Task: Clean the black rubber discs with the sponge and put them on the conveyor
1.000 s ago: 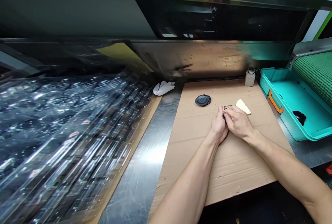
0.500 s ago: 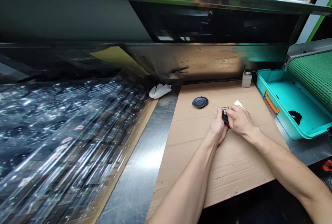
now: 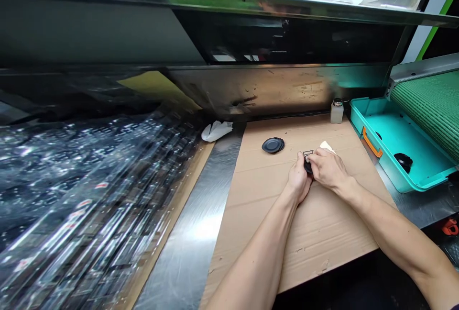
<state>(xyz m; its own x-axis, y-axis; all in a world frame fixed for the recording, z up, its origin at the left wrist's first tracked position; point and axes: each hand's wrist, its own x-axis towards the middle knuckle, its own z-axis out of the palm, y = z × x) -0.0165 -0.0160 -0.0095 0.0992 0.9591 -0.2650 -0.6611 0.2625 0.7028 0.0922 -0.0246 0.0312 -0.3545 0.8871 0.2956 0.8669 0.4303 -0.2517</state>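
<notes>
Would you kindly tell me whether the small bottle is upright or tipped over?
Upright: the bottle stands base-down near the far right corner of the cardboard, its dark top uppermost.

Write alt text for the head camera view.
A bare left hand holds a small black piece the bare right hand touches, over brown cardboard. Flat round black pieces lie beyond; a turquoise plastic bin stands at right.

the left forearm (image 3: 260, 248), bare, slants forward and rightward; the right forearm (image 3: 383, 216), also bare, slants forward and leftward. the left hand (image 3: 298, 177) is curled, its thumb (image 3: 300, 160) pointing forward; the right hand (image 3: 330, 169), back upward, bends its fingers (image 3: 317, 159) in close beside that thumb. the two hands are close together.
</notes>
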